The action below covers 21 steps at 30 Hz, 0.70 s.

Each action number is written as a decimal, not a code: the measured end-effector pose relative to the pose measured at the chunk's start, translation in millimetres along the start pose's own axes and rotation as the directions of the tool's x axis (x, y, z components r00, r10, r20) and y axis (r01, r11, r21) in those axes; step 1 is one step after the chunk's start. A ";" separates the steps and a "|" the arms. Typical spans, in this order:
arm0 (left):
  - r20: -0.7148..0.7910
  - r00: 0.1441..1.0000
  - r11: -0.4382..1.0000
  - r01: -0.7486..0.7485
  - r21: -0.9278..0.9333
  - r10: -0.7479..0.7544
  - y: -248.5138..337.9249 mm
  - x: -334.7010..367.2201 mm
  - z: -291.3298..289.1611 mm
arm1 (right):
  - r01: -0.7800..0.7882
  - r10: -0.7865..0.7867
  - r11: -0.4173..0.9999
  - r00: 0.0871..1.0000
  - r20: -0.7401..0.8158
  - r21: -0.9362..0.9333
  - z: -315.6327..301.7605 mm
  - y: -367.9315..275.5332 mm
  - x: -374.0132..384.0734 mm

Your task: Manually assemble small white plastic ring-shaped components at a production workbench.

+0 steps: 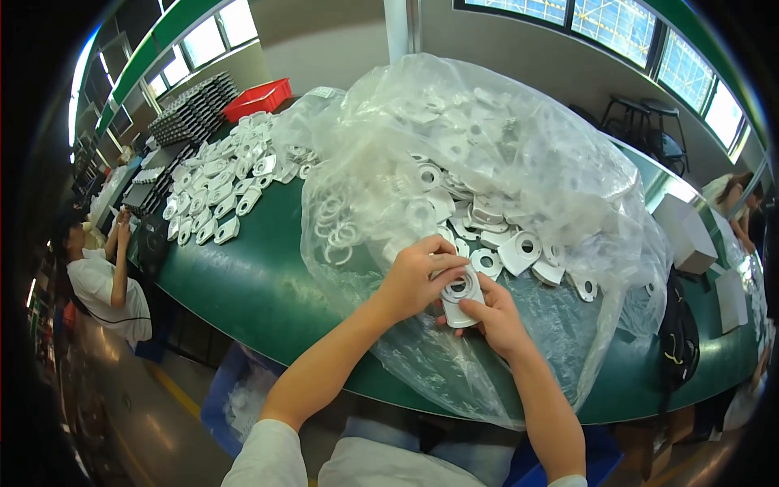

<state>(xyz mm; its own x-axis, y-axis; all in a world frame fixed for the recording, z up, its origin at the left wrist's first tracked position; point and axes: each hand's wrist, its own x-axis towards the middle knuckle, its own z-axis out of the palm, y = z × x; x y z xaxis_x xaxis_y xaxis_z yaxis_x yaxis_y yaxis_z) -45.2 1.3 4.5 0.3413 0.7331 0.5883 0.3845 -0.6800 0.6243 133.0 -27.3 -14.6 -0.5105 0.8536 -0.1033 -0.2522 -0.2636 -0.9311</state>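
Observation:
In front of me, my right hand (497, 318) is closed around a white plastic part (462, 316) with a rounded top, a straight lower end and a round hole. Its thumb lies across the part's face. My left hand (418, 278) is pinched at the hole, where a thin white ring (460, 286) shows against the part. The fingertips partly hide this ring, and I cannot tell how far it sits in the hole. Just beyond my hands, similar white parts (520, 252) lie heaped in a big clear plastic bag (519, 154). Loose white rings (334, 213) lie at the bag's left side.
The green table (243, 280) carries another pile of white parts (219, 187) at left, a red bin (258, 99) and stacked grey trays (191, 109). White boxes (684, 233) and a black bag (680, 333) stand right. A blue bin (223, 398) is below; a co-worker (109, 284) is at far left.

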 end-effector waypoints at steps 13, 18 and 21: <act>0.119 0.928 0.861 0.372 -0.348 -0.352 -4.0 -0.5 -0.6 | 0.093 -0.085 0.993 0.991 -0.103 0.072 -2.5 1.9 0.5; 0.096 0.942 0.889 0.335 -0.313 -0.322 -0.4 0.1 -2.1 | 0.129 -0.121 0.990 0.986 -0.113 0.062 -3.7 2.7 0.5; 0.043 0.962 0.915 0.271 -0.300 -0.271 2.8 -0.1 -0.3 | 0.112 -0.102 0.991 0.987 -0.123 0.078 -4.6 2.2 0.9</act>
<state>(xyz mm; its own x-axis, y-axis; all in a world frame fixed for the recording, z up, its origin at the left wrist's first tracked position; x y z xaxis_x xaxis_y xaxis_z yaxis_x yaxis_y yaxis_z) -44.4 -0.6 6.3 0.2612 0.8897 0.3745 0.1871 -0.4273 0.8845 135.8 -25.1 -18.4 -0.3768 0.9249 -0.0501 -0.3710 -0.2002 -0.9068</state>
